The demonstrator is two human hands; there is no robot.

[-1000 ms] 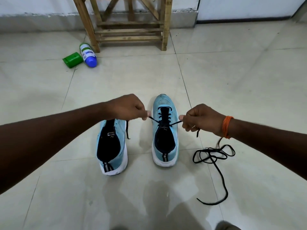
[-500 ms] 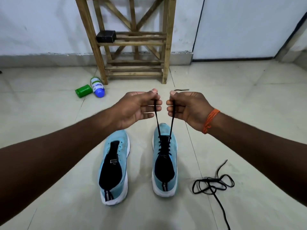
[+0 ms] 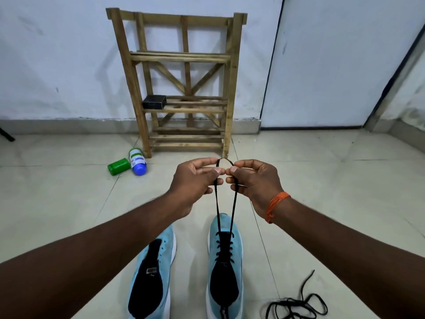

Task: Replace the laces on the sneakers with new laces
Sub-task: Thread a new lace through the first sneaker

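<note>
Lace [image 3: 216, 204] pinched (left hand [image 3: 195, 180], right hand [image 3: 255, 183])

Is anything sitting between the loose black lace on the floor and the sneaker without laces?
Yes. The laced sneaker stands between them: the loose lace lies to its right, the unlaced sneaker to its left.

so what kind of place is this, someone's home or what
Probably a plain room in a home, though that's a guess: a tiled floor, a wooden rack standing against a white wall, and little else.
</note>
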